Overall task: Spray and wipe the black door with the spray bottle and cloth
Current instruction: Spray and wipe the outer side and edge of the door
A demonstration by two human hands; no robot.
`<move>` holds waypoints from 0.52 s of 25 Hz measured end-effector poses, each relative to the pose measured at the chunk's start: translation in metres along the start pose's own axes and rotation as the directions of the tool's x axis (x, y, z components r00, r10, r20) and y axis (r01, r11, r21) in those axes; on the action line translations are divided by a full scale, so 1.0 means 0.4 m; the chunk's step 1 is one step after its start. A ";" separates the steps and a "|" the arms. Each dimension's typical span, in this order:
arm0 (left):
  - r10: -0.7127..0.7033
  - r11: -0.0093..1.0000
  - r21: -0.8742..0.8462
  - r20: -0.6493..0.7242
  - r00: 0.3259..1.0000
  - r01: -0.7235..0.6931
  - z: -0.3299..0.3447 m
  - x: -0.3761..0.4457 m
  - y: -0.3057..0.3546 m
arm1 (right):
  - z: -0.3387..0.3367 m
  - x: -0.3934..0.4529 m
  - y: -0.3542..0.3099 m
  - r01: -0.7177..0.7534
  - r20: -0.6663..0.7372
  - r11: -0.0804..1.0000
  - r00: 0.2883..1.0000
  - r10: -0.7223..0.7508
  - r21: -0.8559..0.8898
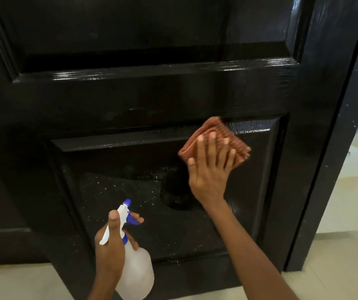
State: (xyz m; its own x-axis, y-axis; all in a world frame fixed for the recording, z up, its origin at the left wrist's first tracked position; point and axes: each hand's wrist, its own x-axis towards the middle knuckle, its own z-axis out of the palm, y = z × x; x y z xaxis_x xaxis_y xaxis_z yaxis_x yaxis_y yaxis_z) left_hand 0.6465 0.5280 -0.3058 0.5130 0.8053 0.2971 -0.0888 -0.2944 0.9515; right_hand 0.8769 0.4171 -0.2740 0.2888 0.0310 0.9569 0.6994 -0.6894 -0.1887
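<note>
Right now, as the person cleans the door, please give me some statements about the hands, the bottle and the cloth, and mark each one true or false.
1. The right hand presses the orange cloth flat on the black door. True.
2. The left hand holds the spray bottle by its neck. True.
3. The cloth lies on the floor. False: it is against the lower door panel, near its upper right corner.
4. The bottle's nozzle is red. False: it is blue and white.
5. Spray droplets show on the lower panel. True.

The head view looks forward and down, close to the black door (pixel 152 100) and its lower panel
</note>
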 end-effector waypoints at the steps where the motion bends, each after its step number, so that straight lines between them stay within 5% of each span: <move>1: -0.009 1.000 0.003 -0.011 1.000 0.009 0.002 -0.003 -0.005 | 0.015 -0.078 -0.030 0.190 0.101 0.982 0.976 -0.191 0.016; 3: -0.015 1.000 0.011 -0.031 0.999 0.015 0.008 -0.011 -0.008 | 0.027 -0.245 -0.018 0.493 0.308 0.869 0.822 -0.478 0.032; 5: -0.024 1.000 0.018 -0.028 0.999 0.025 0.006 -0.014 0.001 | 0.030 -0.306 0.039 0.557 0.351 0.830 0.769 -0.534 0.043; 7: -0.039 0.998 0.040 -0.004 0.999 0.039 0.001 -0.025 0.010 | 0.017 -0.292 0.068 0.360 0.314 0.932 0.881 -0.355 0.043; 9: -0.087 0.995 0.046 0.020 0.996 0.086 -0.011 -0.035 0.017 | -0.007 -0.277 0.097 -0.008 0.269 1.000 0.963 0.000 0.026; 11: -0.147 0.989 0.026 0.029 0.989 0.147 -0.024 -0.041 0.018 | -0.017 -0.297 0.107 -0.252 0.275 0.967 0.933 0.234 0.034; 13: -0.177 0.984 0.011 0.019 0.984 0.177 -0.039 -0.046 0.011 | -0.010 -0.348 0.092 -0.314 0.322 0.948 0.904 0.282 0.052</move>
State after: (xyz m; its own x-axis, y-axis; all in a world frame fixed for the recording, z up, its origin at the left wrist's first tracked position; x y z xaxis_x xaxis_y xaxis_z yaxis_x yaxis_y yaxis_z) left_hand 0.6234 0.5202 -0.3059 0.5371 0.8346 0.1221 0.0125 -0.1526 0.9882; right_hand 0.8599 0.3842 -0.4131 0.6683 0.0668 0.7409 0.6063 -0.6260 -0.4905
